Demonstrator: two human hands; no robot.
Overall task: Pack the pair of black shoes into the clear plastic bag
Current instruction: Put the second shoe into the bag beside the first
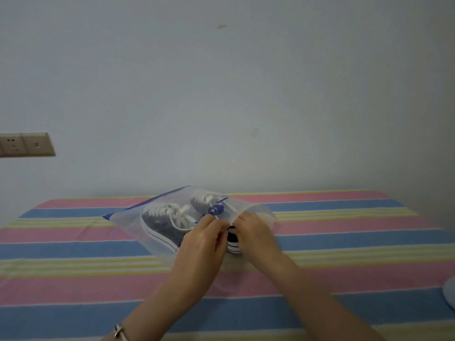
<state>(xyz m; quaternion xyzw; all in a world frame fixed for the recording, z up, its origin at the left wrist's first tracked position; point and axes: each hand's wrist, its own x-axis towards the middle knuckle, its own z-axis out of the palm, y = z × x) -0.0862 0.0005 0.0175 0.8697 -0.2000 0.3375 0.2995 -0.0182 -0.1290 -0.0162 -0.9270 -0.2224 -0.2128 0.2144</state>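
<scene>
Left fingers: the left hand, just below the middle of the frame, has thumb and fingertips pressed together, pinching the near edge of the clear plastic bag at its mouth.
Right fingers: the right hand, just beside the left, curls its fingers closed over the same edge; whether plastic sits between them cannot be told, as the fingertips are hidden.
Gap between hands: narrow; a black heel with white stripes shows through it, apparently not yet fully covered.
Step in hand: judged to be drawing the mouth over the last heel or beginning to seal it.
Doing it well: keep both pinches on the two lips of the opening, ease the heel inward first, then press the lips together from the centre outward so no lace is caught.
Risk: the white laces lie close to the opening and could snag the seal.
Pair of black shoes: dark canvas low-tops with white laces and white striped soles, lying side by side within the bag, toes toward the upper left.
Bag: translucent, wrinkled, with a blue strip along its far edge and blue printing on its face.
Location: bag and shoes rest on the striped pink, blue and yellow cloth, centre frame, near the pale wall.
</scene>
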